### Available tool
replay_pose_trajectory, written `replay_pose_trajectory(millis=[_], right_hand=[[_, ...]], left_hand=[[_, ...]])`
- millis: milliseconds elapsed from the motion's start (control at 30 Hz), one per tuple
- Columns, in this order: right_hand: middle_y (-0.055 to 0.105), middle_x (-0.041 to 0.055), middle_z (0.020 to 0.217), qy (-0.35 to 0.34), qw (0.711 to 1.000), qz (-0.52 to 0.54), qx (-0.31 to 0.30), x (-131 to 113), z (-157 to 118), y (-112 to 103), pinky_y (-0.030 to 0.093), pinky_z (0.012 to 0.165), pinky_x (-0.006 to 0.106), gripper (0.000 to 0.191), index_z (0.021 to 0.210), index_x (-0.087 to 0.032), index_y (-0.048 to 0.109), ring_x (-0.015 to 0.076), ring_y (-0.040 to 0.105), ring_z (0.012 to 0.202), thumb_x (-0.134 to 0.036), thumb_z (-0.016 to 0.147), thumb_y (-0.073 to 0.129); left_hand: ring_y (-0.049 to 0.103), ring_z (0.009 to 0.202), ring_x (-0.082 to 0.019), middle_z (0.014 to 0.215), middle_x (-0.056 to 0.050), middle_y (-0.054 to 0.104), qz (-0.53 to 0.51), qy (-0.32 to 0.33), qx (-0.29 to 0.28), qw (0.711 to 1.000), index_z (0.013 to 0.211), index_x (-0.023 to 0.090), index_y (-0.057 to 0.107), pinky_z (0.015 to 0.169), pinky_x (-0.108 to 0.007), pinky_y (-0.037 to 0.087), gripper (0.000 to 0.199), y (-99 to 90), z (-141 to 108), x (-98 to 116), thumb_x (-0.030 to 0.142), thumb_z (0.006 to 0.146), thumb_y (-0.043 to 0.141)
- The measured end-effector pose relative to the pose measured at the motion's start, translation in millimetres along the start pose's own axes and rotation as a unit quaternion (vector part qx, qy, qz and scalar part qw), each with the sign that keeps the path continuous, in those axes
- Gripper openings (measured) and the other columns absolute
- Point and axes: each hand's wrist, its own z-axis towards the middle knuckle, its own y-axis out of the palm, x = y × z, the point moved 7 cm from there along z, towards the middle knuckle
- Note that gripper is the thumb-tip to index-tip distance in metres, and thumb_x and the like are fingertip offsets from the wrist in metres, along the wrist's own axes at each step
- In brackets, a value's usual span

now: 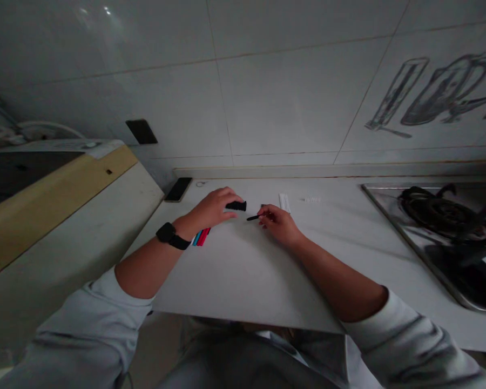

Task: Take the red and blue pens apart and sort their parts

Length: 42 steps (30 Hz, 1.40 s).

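My left hand [214, 208] is curled around one end of a short black ribbed piece [237, 206], whose other end sticks out to the right. The palm hides part of that piece, and its exact kind is unclear. In a fingertip pinch, my right hand [278, 222] holds a slim black pen-like stick [252, 218], its narrow end pointing left toward the ribbed piece. Blue and red marker-like sticks [201, 237] lie on the white counter [243, 281], partly covered by my left wrist. Beyond my right hand lies a white flat strip [284, 202].
Small clear or white pieces [311, 200] lie right of the strip. A dark phone [179, 189] rests at the back left, near a small ring [200, 184]. A large white box-like unit [85, 216] bounds the left; a gas stove [441, 237] stands right. A tiled wall [279, 108] rises behind.
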Motion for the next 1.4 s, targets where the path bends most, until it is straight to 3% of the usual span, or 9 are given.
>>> replay_pose_trajectory(millis=[67, 167, 400, 500, 600, 800, 1100, 1400], right_hand=[[0.067, 0.0013, 0.090, -0.005, 1.000, 0.011, -0.008, -1, 0, 0, 0.054, 0.070, 0.031, 0.028, 0.106, -0.024, 0.060, 0.0159, 0.066, 0.076, -0.039, 0.084, 0.068], [0.067, -0.0007, 0.089, 0.000, 0.998, 0.055, -0.025, -1, 2, 1, 0.052, 0.069, 0.030, 0.041, 0.115, -0.025, 0.053, 0.0152, 0.065, 0.075, -0.038, 0.081, 0.072], [0.067, -0.0027, 0.087, 0.008, 0.992, 0.120, -0.024, 1, 6, 0, 0.052, 0.070, 0.031, 0.060, 0.128, -0.026, 0.045, 0.0145, 0.064, 0.072, -0.038, 0.077, 0.075], [0.066, -0.0012, 0.093, 0.008, 0.997, 0.073, 0.020, 5, 7, -8, 0.053, 0.068, 0.031, 0.056, 0.130, -0.026, 0.047, 0.0148, 0.065, 0.073, -0.039, 0.082, 0.071], [0.065, -0.0004, 0.095, -0.001, 0.997, 0.018, 0.072, 8, 7, -18, 0.053, 0.067, 0.031, 0.048, 0.129, -0.027, 0.050, 0.0151, 0.065, 0.074, -0.040, 0.086, 0.066], [0.065, -0.0010, 0.093, -0.011, 0.997, -0.025, 0.074, 11, 7, -20, 0.053, 0.068, 0.030, 0.041, 0.128, -0.027, 0.052, 0.0154, 0.067, 0.076, -0.038, 0.090, 0.061], [0.068, 0.0007, 0.097, -0.008, 0.997, -0.053, 0.064, 12, 5, -17, 0.056, 0.072, 0.032, 0.038, 0.127, -0.028, 0.056, 0.0155, 0.067, 0.077, -0.034, 0.090, 0.060], [0.068, 0.0001, 0.095, -0.011, 0.996, -0.064, 0.055, 7, 3, -16, 0.054, 0.072, 0.031, 0.034, 0.123, -0.027, 0.058, 0.0147, 0.066, 0.076, -0.035, 0.090, 0.060]], left_hand=[[0.062, 0.113, -0.025, 0.121, -0.007, 0.066, 0.014, 0.040, -0.032, 0.999, 0.127, 0.026, 0.068, 0.099, -0.040, 0.049, 0.043, 6.4, 9, 26, 0.026, 0.086, 0.080], [0.062, 0.115, -0.026, 0.125, -0.008, 0.065, 0.037, 0.073, -0.056, 0.995, 0.130, 0.028, 0.068, 0.098, -0.041, 0.049, 0.047, 14.3, 16, 44, 0.023, 0.085, 0.081], [0.060, 0.118, -0.028, 0.129, -0.008, 0.064, 0.026, 0.107, -0.058, 0.992, 0.126, 0.028, 0.068, 0.103, -0.043, 0.047, 0.046, 21.3, 21, 50, 0.030, 0.083, 0.083], [0.061, 0.117, -0.027, 0.126, -0.008, 0.064, 0.001, 0.066, -0.024, 0.998, 0.123, 0.025, 0.068, 0.105, -0.042, 0.048, 0.045, 22.5, 27, 35, 0.033, 0.082, 0.083], [0.060, 0.118, -0.028, 0.126, -0.009, 0.063, 0.006, -0.001, 0.013, 1.000, 0.122, 0.024, 0.070, 0.106, -0.043, 0.048, 0.046, 30.0, 35, 7, 0.033, 0.079, 0.084], [0.062, 0.117, -0.028, 0.125, -0.010, 0.064, 0.007, -0.070, -0.009, 0.997, 0.118, 0.022, 0.073, 0.107, -0.042, 0.049, 0.044, 64.5, 47, -37, 0.033, 0.077, 0.083], [0.062, 0.118, -0.028, 0.128, -0.009, 0.065, -0.003, -0.092, -0.058, 0.994, 0.120, 0.025, 0.074, 0.106, -0.040, 0.049, 0.047, 81.4, 47, -64, 0.041, 0.078, 0.084], [0.061, 0.120, -0.026, 0.128, -0.009, 0.065, -0.024, -0.077, -0.071, 0.994, 0.120, 0.026, 0.075, 0.107, -0.038, 0.047, 0.044, 87.6, 50, -73, 0.041, 0.080, 0.083]])
